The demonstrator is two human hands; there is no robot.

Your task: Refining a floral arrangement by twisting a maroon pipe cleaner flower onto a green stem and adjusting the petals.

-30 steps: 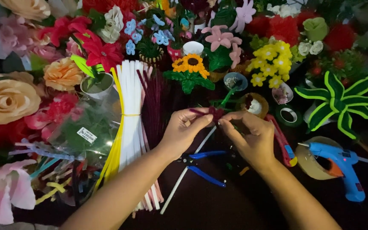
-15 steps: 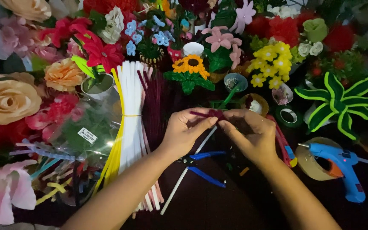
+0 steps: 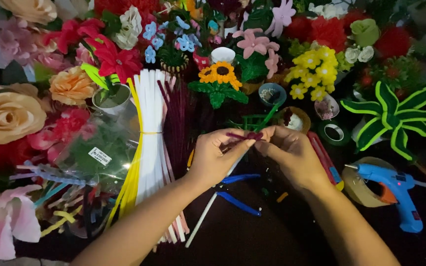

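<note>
My left hand [image 3: 216,156] and my right hand [image 3: 292,152] meet over the middle of the dark table, both pinching a dark maroon pipe cleaner [image 3: 245,135] between thumb and fingers. The fuzzy wire is bent into a small twisted shape between the fingertips. A green stem [image 3: 268,116] runs up and to the right behind it. Under my hands lie blue-handled pliers [image 3: 238,189] and a white stick [image 3: 204,218].
A bundle of white and yellow pipe cleaners [image 3: 146,143] and a maroon bundle [image 3: 176,123] lie left of my hands. A blue glue gun [image 3: 395,192] on a tape roll [image 3: 360,189] sits at the right. Handmade flowers, among them a sunflower [image 3: 219,75], crowd the back and left.
Both hands have shifted slightly up and turned the maroon pipe cleaner; the right hand now covers more of it. The green stem has tilted a bit.
</note>
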